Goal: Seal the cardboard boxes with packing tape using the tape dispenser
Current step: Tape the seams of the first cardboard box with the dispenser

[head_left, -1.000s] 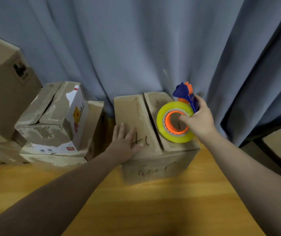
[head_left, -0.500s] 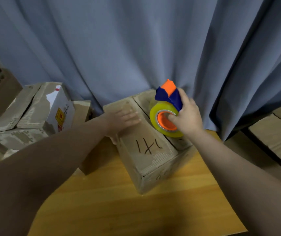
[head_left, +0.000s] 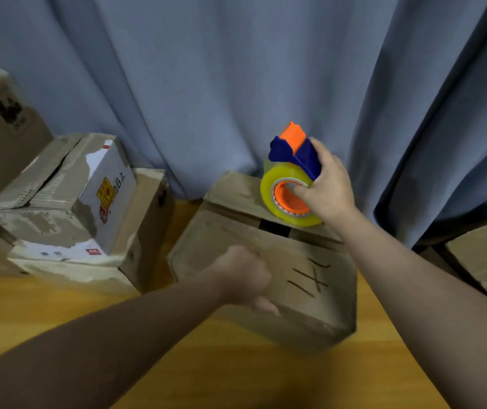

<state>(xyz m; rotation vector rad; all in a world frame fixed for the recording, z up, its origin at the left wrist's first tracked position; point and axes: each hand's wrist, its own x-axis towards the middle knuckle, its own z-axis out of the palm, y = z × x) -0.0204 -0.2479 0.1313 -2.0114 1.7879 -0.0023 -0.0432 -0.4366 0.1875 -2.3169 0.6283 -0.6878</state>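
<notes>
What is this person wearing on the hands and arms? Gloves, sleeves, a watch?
Nothing that shows. The left hand and right hand are bare, with no gloves; both forearms are uncovered to the frame's edge, with no sleeve or watch.

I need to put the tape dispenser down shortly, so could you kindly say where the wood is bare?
The widest bare wood lies in front of the marked box, on the near side. Left is crowded: the stack of boxes leaves only a narrow gap. Right, more boxes sit close, leaving a thin strip.
</notes>
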